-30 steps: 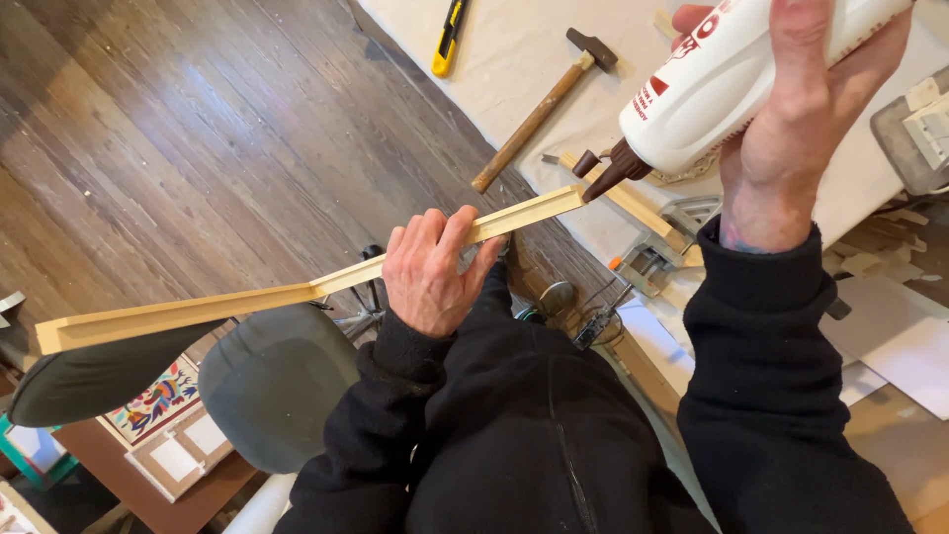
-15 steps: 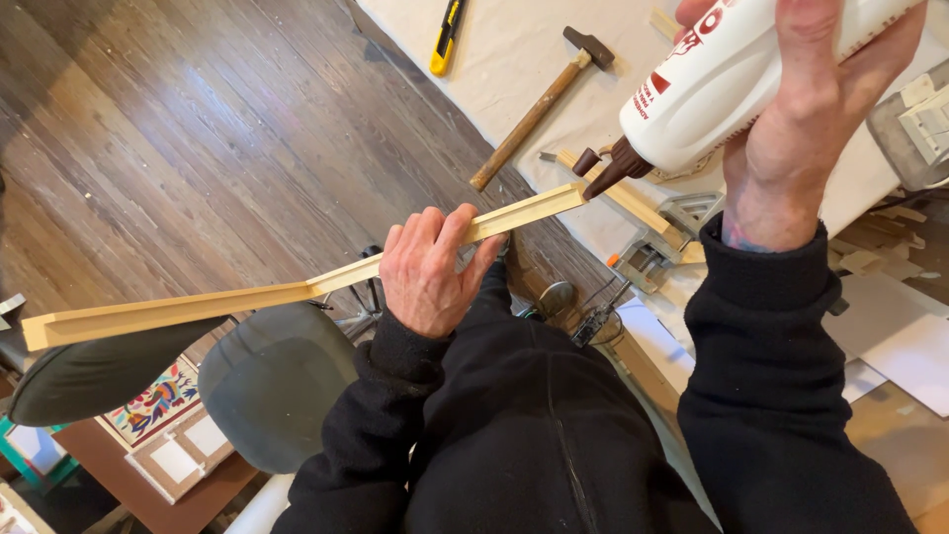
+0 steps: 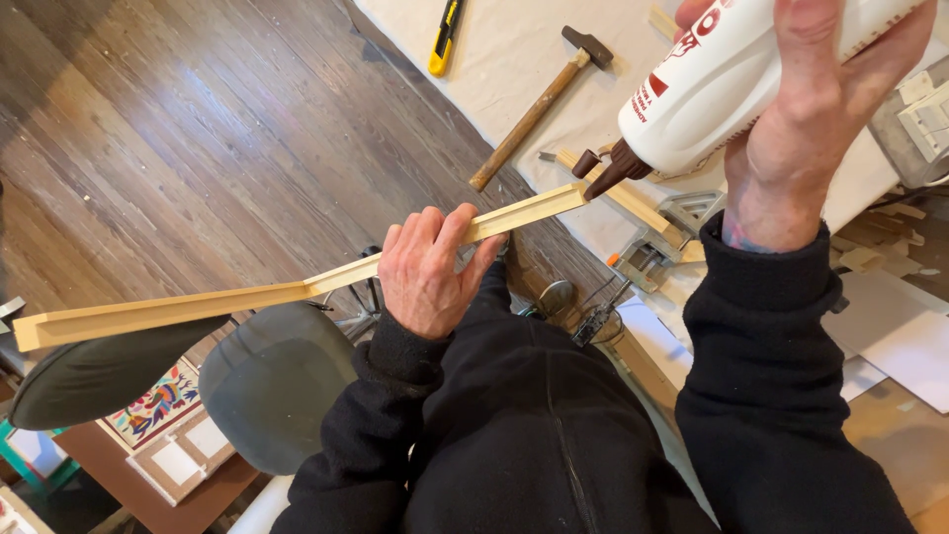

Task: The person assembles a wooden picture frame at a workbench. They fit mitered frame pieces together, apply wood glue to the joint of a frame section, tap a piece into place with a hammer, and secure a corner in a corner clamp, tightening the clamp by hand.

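Moulding first: the long pale wooden frame strip runs from far out past the left hand up to its mitred end just under the right hand. It looks light and stiff but slender, likely to whip or sag if gripped at one tip, so the hold near its middle, fingers wrapped over the top edge, seems the sound place (the rebate along one side gives the thumb a ledge). Raw wood should not slip.

Next in size, the white glue bottle is clasped whole in the right hand, tipped nozzle-down, its brown nozzle touching the strip's cut end. The plastic is opaque, so how much glue it holds cannot be told; soft walls, I judge, that yield to a squeeze.

Beyond the right hand, on the cloth-covered surface, lie a wooden-handled hammer and, farther off, a yellow utility knife.
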